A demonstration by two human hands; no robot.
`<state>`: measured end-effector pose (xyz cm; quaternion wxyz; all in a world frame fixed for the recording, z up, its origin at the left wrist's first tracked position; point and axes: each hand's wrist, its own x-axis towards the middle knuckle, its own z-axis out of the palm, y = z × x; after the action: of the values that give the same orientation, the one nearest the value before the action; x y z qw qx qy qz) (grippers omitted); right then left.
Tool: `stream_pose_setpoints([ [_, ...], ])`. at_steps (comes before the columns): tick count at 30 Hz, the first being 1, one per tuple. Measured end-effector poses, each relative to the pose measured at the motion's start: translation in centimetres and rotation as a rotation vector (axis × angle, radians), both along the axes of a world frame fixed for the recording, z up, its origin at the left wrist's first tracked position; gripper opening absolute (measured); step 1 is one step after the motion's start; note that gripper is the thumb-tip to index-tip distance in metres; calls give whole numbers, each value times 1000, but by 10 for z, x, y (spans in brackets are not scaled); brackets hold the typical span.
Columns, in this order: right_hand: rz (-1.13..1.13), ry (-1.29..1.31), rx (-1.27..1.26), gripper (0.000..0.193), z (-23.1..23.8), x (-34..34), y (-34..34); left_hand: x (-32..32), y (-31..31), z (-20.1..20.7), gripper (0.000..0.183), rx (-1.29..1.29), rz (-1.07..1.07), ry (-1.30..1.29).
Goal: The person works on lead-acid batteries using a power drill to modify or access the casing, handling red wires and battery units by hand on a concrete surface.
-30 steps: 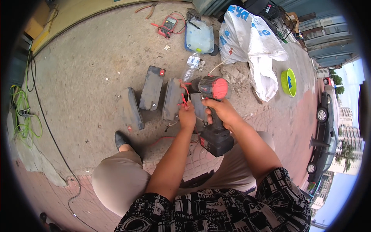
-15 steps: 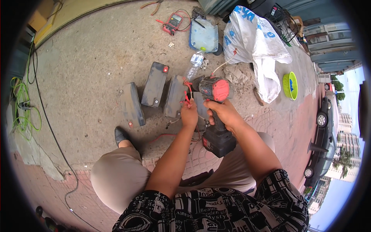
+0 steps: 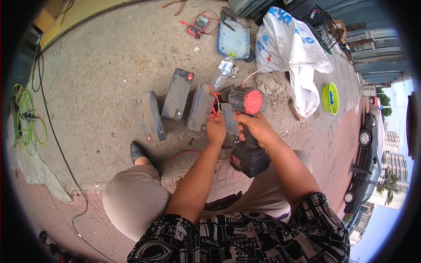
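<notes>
My right hand point(image 3: 253, 128) is closed round the grip of a red and black cordless drill point(image 3: 247, 100), its battery pack hanging toward my knees. The drill's nose points left, over a dusty grey battery point(image 3: 196, 114). Close by, my left hand point(image 3: 215, 126) pinches a red cable lug point(image 3: 214, 115) beside the drill's nose. More red-sleeved leads lie around it, and the drill hides part of that battery and whatever the bit touches. Two more grey batteries, one upright-looking point(image 3: 177, 93) and one leaning further left point(image 3: 152, 116), rest on the ground.
Beyond the batteries are a clear plastic bottle point(image 3: 222, 73), a blue tray point(image 3: 233, 40), a multimeter point(image 3: 198, 25) and pliers point(image 3: 173, 4). A white sack point(image 3: 287, 48) and a green basket point(image 3: 330, 99) stand to the right. A black cable point(image 3: 58, 136) crosses the ground at left.
The view has shifted slightly. Both hands keep their holds, and the drill stays almost in the same place over the battery.
</notes>
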<state>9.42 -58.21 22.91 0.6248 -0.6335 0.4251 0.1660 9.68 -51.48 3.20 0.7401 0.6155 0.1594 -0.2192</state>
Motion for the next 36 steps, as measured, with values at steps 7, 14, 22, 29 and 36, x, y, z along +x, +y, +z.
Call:
stream_pose_setpoints([
  [7, 101, 35, -61, 18, 9, 14, 7, 2, -1, -21, 29, 18, 45, -21],
  [14, 209, 122, -156, 16, 19, 29, -2, -5, -11, -28, 28, -46, -1, -39],
  [22, 376, 224, -154, 18, 39, 79, 14, 1, -13, -75, 27, 114, 37, -93],
  [29, 324, 270, -193, 17, 43, 72, 0, -4, -15, -34, 34, 225, -54, -59],
  [36, 349, 252, -209, 15, 40, 77, 16, 0, -4, -35, 29, 322, -14, -127],
])
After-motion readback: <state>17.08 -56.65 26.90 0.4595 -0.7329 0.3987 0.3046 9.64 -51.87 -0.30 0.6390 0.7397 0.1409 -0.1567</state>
